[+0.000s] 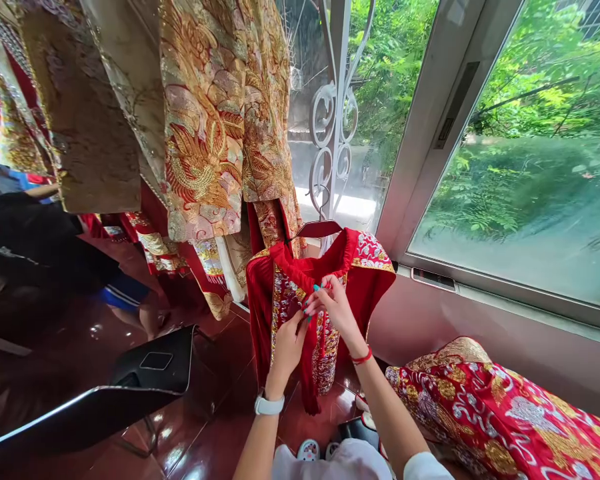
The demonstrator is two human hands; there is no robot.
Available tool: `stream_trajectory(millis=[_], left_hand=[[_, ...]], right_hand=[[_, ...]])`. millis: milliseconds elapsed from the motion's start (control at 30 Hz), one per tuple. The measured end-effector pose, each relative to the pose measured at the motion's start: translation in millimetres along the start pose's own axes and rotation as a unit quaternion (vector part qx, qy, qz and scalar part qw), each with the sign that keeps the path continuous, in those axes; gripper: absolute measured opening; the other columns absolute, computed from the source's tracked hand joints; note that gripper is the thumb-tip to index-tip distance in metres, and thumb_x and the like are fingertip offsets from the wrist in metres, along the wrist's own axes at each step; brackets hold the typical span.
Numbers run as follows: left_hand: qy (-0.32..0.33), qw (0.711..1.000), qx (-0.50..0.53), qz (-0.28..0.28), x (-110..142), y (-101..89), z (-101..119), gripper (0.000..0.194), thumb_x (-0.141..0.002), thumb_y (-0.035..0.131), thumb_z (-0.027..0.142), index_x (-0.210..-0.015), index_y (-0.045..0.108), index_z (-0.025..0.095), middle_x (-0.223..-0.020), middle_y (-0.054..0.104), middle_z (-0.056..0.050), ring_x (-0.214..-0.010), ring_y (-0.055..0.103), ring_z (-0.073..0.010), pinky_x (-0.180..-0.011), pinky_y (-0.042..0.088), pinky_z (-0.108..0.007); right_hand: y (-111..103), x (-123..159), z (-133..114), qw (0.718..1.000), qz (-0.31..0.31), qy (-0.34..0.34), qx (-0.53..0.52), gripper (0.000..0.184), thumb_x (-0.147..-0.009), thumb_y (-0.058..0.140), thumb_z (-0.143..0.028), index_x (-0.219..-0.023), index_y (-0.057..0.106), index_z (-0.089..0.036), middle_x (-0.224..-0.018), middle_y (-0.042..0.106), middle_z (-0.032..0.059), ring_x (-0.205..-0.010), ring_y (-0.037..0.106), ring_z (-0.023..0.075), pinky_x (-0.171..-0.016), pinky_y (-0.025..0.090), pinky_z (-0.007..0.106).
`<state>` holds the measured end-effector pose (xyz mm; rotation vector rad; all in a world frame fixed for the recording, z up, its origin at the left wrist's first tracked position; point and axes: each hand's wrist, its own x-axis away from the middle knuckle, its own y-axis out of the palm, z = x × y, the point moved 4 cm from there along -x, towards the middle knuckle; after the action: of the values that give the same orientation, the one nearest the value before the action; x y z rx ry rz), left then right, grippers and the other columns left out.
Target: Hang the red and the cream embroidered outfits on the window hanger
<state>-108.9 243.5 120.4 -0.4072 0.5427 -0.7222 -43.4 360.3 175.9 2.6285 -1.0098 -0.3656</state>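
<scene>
A red embroidered jacket (pixel 365 273) hangs on a dark red hanger (pixel 319 229) in front of me. Both my hands meet at its front opening, just below the collar. My left hand (pixel 289 345), with a white watch on the wrist, pinches the left edge of the opening. My right hand (pixel 333 305), with teal nails and a red cord at the wrist, pinches the fabric beside it. The fingers of both hands are closed on the cloth.
Gold and red embroidered garments (pixel 215 127) hang on a rail at upper left. Another red embroidered garment (pixel 500 420) lies at lower right under the window (pixel 525 167). A black chair (pixel 145 373) stands at left on the glossy red floor. Another person (pixel 45 247) sits at far left.
</scene>
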Motion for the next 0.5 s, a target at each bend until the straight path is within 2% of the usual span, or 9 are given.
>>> stream_trajectory(millis=[33,67,133,200,267,333,367,433,500], left_hand=[[-0.006,1.0,-0.007,-0.012,-2.4,-5.9,0.4,0.03,-0.096,0.041,0.037,-0.093,0.066,0.022,-0.081,0.072,-0.005,-0.072,0.066,-0.0207,-0.066,0.046,-0.028],[-0.009,1.0,-0.016,-0.012,-6.8,-15.0,2.3,0.031,-0.096,0.041,0.039,-0.09,0.065,0.022,-0.076,0.069,-0.003,-0.067,0.063,-0.0191,-0.064,0.045,-0.027],[-0.005,0.999,-0.036,0.036,-24.1,-42.0,11.2,0.031,-0.096,0.041,0.042,-0.089,0.063,0.021,-0.068,0.063,0.001,-0.061,0.057,-0.0164,-0.062,0.042,-0.025],[0.005,0.99,-0.065,0.126,-53.3,-74.5,24.5,0.029,-0.095,0.041,0.039,-0.092,0.063,0.02,-0.071,0.063,0.0,-0.064,0.056,-0.0161,-0.065,0.043,-0.025],[0.017,0.978,-0.104,0.181,-92.9,-100.2,37.5,0.026,-0.093,0.042,0.033,-0.094,0.064,0.019,-0.083,0.068,-0.004,-0.074,0.059,-0.0175,-0.073,0.045,-0.027],[0.007,0.978,-0.154,0.139,-138.1,-111.1,43.4,0.02,-0.088,0.049,0.028,-0.089,0.066,0.018,-0.086,0.071,-0.006,-0.078,0.06,-0.0193,-0.077,0.045,-0.028],[-0.004,0.98,-0.167,0.108,-159.1,-112.9,43.1,0.018,-0.086,0.052,0.027,-0.085,0.067,0.017,-0.086,0.072,-0.007,-0.08,0.061,-0.0202,-0.079,0.045,-0.029],[-0.06,0.987,-0.15,0.021,-192.2,-110.3,34.9,0.016,-0.081,0.06,0.027,-0.074,0.068,0.016,-0.081,0.073,-0.008,-0.08,0.064,-0.022,-0.08,0.046,-0.031],[-0.124,0.986,-0.096,-0.063,-209.7,-103.4,22.1,0.018,-0.077,0.065,0.028,-0.065,0.068,0.015,-0.072,0.072,-0.007,-0.074,0.065,-0.0226,-0.078,0.05,-0.032]], right_hand=[[-8.9,-1.6,-6.1,1.0,-0.001,-0.016,0.027,0.031,-0.078,0.066,-0.043,-0.087,0.042,-0.026,-0.061,0.057,-0.0083,-0.046,0.059,0.0121,-0.044,0.046,0.022],[-20.1,-4.9,-14.5,0.997,0.025,-0.045,0.059,0.029,-0.08,0.065,-0.043,-0.09,0.045,-0.026,-0.065,0.059,-0.0063,-0.05,0.059,0.0127,-0.047,0.047,0.023],[-43.4,-16.4,-36.1,0.972,0.128,-0.133,0.148,0.026,-0.083,0.063,-0.043,-0.096,0.049,-0.025,-0.08,0.063,-0.0004,-0.066,0.063,0.016,-0.059,0.052,0.028],[-57.0,-34.2,-55.9,0.911,0.216,-0.215,0.276,0.032,-0.084,0.063,-0.042,-0.107,0.053,-0.023,-0.102,0.065,0.0087,-0.094,0.064,0.023,-0.082,0.053,0.038],[-59.5,-58.6,-64.7,0.837,0.251,-0.244,0.421,0.048,-0.082,0.065,-0.042,-0.123,0.051,-0.02,-0.129,0.056,0.0183,-0.122,0.051,0.0333,-0.101,0.043,0.053],[-58.9,-84.4,-62.6,0.775,0.248,-0.224,0.537,0.063,-0.079,0.067,-0.04,-0.136,0.046,-0.019,-0.147,0.041,0.0229,-0.137,0.034,0.0433,-0.106,0.031,0.066],[-59.7,-95.5,-59.7,0.753,0.242,-0.206,0.577,0.066,-0.079,0.066,-0.037,-0.139,0.044,-0.02,-0.151,0.036,0.0228,-0.139,0.029,0.0465,-0.104,0.028,0.07],[-63.9,-112.0,-55.0,0.728,0.221,-0.18,0.623,0.063,-0.081,0.06,-0.027,-0.142,0.044,-0.023,-0.153,0.035,0.0197,-0.138,0.028,0.0474,-0.103,0.028,0.071],[-71.0,-121.0,-55.3,0.721,0.194,-0.171,0.643,0.06,-0.084,0.05,-0.017,-0.143,0.047,-0.025,-0.149,0.042,0.0171,-0.134,0.036,0.0426,-0.103,0.032,0.065]])
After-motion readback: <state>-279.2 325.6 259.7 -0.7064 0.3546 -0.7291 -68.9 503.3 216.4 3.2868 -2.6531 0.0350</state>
